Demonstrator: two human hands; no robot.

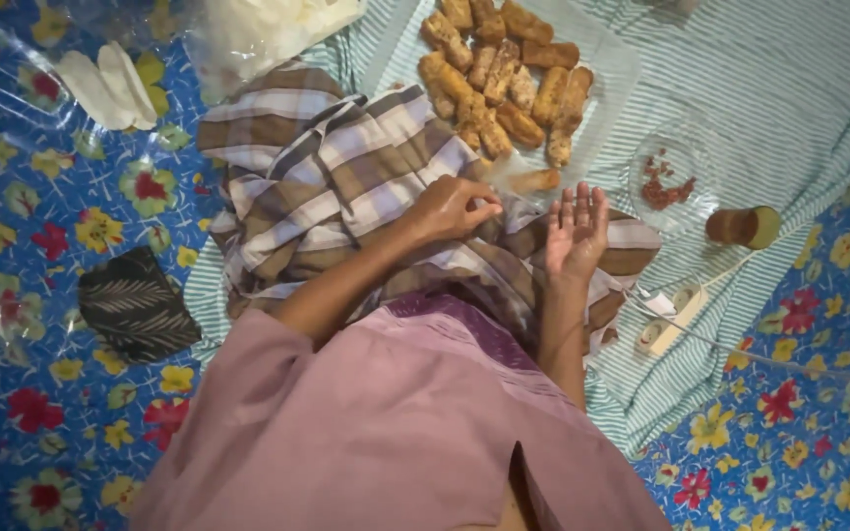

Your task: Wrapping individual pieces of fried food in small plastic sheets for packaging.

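Nearest the lens: a mauve shirt [395,433], cut off by the bottom edge. Then, left to right. At 9 o'clock of the lap, one dark leaf-patterned cloth [135,307] on the blue flowered floor mat [22,413]. At 11 o'clock, two pale flat pieces [105,87] inside clear wrap, hard to identify. At 12 o'clock, one clear bag [258,29] of whitish pieces, cut off by the top edge. Centre: brown-and-white checked cloth [336,177] over the knees. Left hand [450,208] resting on that cloth, grip narrow, fingertips pinched together; whether anything sits between them cannot be told. Just beyond at 1 o'clock, one fried stick [535,180] lying alone at the near edge of the clear tray [612,74]; roughly fifteen more fried sticks [504,84] heaped there, exact count hidden by overlap. Right hand [576,228] palm up, grip wide, holding nothing. At 2 o'clock, one glass dish [669,177] with red paste; one small brown jar [743,226] on its side. At 3 o'clock, one white power strip [669,320].
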